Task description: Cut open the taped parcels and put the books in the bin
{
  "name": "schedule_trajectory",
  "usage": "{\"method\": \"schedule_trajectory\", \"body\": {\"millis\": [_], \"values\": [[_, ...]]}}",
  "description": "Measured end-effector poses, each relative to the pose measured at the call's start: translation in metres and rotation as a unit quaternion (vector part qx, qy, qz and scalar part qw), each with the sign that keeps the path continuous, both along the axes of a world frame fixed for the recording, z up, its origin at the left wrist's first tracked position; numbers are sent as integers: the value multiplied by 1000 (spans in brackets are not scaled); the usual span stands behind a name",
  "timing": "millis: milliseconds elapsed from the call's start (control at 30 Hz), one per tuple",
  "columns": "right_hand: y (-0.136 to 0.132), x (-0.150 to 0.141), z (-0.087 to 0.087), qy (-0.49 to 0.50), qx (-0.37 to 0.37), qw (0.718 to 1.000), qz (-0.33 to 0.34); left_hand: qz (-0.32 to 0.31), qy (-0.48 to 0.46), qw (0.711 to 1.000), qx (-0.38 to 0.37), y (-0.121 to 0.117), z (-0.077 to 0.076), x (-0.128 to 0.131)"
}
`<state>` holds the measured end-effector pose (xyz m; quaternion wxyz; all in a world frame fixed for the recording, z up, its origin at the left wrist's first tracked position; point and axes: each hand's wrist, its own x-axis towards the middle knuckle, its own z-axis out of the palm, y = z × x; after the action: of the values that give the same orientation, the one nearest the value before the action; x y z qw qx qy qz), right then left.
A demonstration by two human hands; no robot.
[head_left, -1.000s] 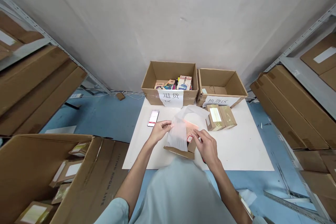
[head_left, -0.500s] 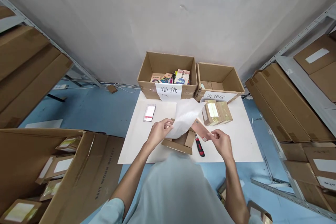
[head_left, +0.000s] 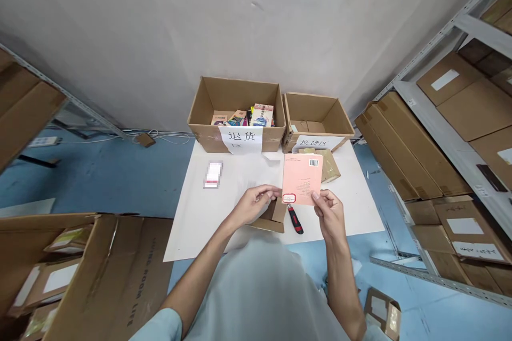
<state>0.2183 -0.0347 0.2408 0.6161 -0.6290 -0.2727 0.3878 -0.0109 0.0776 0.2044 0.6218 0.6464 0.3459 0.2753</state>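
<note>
A pink book (head_left: 303,180), with a barcode and a red-edged label on the face toward me, is held upright above the table. My right hand (head_left: 330,213) pinches its lower right corner between thumb and fingers. My left hand (head_left: 256,203) has its fingers stretched out toward the book's left edge; whether the tips touch it I cannot tell. Beneath the hands lies a small open carton (head_left: 269,224), partly hidden by the left hand. Close to its right side rests a red and black box cutter (head_left: 295,220). Pale translucent wrapping (head_left: 247,178) lies behind my left hand.
At the table's back stand two open cardboard boxes with paper signs: the left box (head_left: 200,136) holds several books, the right box (head_left: 346,136) some flat cardboard. Taped parcels (head_left: 331,168) sit behind the book. A blurred-out phone (head_left: 213,175) lies left. Loaded shelves (head_left: 424,112) flank the table.
The pink book has been raised and turned to face me in my right hand. My left hand has let go of the white wrapping and moved to the book. The view has shifted right.
</note>
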Motion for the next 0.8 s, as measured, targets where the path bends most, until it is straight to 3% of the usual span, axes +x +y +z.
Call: {"method": "schedule_trajectory", "body": {"millis": [100, 200, 433, 533, 600, 700, 800], "values": [[2, -19, -1, 54, 12, 998, 19, 56, -79, 994, -48, -3, 17, 7], [3, -28, -2, 65, 1, 998, 24, 104, -95, 989, -34, -5, 23, 8], [7, -20, -2, -50, -32, 996, 72, 148, -102, 978, 108, -6, 17, -4], [9, -16, -1, -51, -39, 991, 118, 138, -116, 971, 157, -4, 15, -9], [11, -15, -1, -44, -26, 992, 112, 132, -117, 968, 177, -4, 14, -12], [15, -17, -2, -23, -6, 996, 83, 131, -118, 967, 182, -6, 13, -13], [20, -20, -6, 0, -5, 997, 73, 161, -123, 971, 123, -11, 10, -12]]}}
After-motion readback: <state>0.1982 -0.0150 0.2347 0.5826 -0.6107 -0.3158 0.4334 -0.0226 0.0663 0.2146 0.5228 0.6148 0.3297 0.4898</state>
